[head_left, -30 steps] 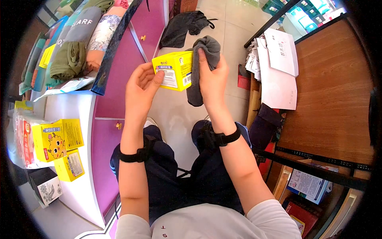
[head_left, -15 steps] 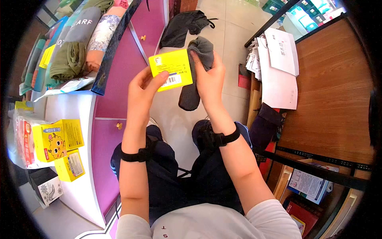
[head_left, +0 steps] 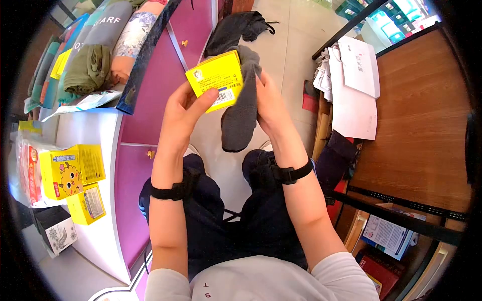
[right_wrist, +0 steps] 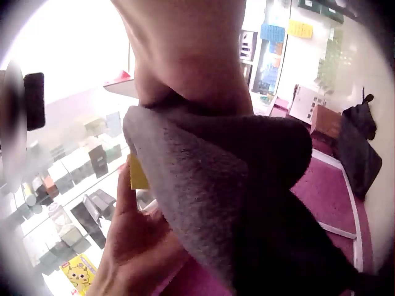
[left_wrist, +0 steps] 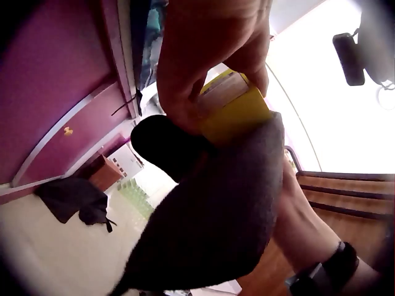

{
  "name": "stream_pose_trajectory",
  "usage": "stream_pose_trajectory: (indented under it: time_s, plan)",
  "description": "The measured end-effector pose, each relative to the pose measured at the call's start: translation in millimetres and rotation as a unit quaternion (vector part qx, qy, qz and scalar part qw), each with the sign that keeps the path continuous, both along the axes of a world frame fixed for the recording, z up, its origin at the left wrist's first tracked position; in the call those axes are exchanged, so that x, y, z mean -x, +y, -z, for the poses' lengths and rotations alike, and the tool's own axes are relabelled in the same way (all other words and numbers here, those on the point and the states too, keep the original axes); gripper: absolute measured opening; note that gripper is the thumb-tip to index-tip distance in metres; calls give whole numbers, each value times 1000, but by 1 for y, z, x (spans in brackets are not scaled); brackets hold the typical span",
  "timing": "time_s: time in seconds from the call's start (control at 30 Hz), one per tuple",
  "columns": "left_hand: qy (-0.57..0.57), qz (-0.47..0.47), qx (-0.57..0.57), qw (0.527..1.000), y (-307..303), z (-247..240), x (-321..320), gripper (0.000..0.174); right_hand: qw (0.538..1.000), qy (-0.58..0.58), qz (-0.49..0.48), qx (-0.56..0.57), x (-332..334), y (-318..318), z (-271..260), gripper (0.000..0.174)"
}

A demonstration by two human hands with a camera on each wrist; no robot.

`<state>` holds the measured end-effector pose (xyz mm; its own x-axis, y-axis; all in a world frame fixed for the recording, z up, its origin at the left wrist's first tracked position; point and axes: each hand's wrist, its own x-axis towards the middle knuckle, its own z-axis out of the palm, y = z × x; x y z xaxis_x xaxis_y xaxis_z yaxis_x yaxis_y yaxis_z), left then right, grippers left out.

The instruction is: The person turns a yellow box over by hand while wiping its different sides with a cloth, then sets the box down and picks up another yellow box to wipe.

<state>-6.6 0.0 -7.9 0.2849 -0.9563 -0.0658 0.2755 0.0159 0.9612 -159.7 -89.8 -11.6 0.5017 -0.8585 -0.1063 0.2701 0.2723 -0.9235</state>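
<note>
My left hand point(head_left: 187, 108) grips a small yellow box point(head_left: 213, 75), with the thumb across its printed face near the barcode. My right hand point(head_left: 272, 105) holds a dark grey fuzzy cloth point(head_left: 240, 118) against the box's right side. The cloth covers that edge and hangs down below the box; most of the right fingers are hidden behind it. In the left wrist view the cloth point(left_wrist: 210, 209) drapes wide in front of the box point(left_wrist: 237, 117). Seen from the right wrist, the cloth point(right_wrist: 191, 166) hides nearly all of the box.
On the white counter point(head_left: 100, 241) at left stand more yellow boxes point(head_left: 70, 173) and a black-and-white box point(head_left: 59, 236). Rolled scarves point(head_left: 103, 37) lie above them. A black bag point(head_left: 233, 32) is on the floor ahead. White papers point(head_left: 354, 90) stand by the wooden panel point(head_left: 416, 125) at right.
The yellow box has been turned to show another printed face and tilted. The cloth has slid left and down, its end hanging lower, and the right hand has shifted behind it.
</note>
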Motion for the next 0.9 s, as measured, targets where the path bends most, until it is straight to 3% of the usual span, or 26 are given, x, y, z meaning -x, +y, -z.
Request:
stream_pose_trajectory:
  time_s: [0.33,0.53,0.6,0.63,0.7,0.8,0.87,0.9]
  plan:
    - [-18,35,-3,999,3,-2,1,49,997,-50,59,9,-2,1,0,31]
    - [-12,42,-39,998,2,9,-4,44,992,-13,122,30,-4,-6,4,28]
    - [173,41,4,984,-2,10,-2,46,991,-14,132,25,-3,-6,0,28]
    - [173,41,4,984,-3,7,1,46,990,-15,141,19,-2,-6,-4,28]
    - [315,40,41,947,-6,-1,5,53,986,-6,164,6,1,-6,-15,28]
    - [374,52,31,926,-8,1,0,54,981,-25,192,3,13,-13,-11,28]
    - [377,34,19,925,-10,6,-3,55,973,-39,200,106,16,-16,-5,25]
    - [379,18,5,925,-11,10,-4,56,967,9,191,168,16,-16,-2,33]
